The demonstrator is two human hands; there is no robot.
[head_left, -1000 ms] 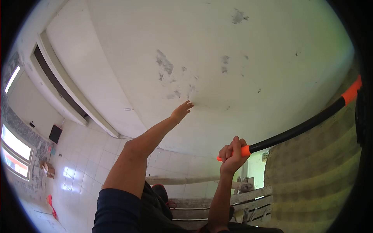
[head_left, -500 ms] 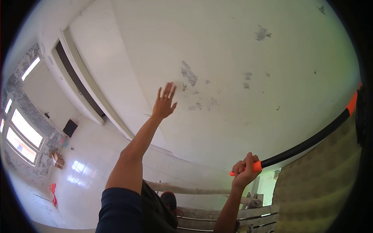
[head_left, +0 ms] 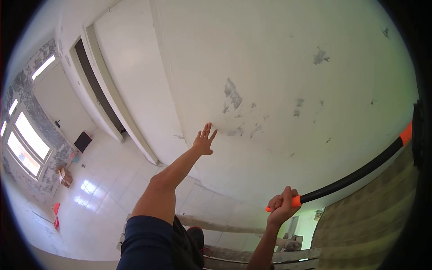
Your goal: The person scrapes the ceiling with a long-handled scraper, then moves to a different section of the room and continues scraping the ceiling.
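My left hand reaches out with its fingers spread, at the white wall. Grey scuffed patches mark the wall just above and beyond the fingertips. Wrapped in my right hand is the orange end of a long-handled tool, a black pole slanting up to the right. Its far end turns orange and meets a black head, mostly cut off at the right edge of the view.
Wooden planks lie under my feet, with a pole along them. A brown corrugated sheet fills the lower right. Down on the tiled floor at left are a cardboard box, a door and a window.
My left hand has moved lower along the wall, away from the largest grey patch. The view has shifted a little; my right hand keeps its hold on the pole.
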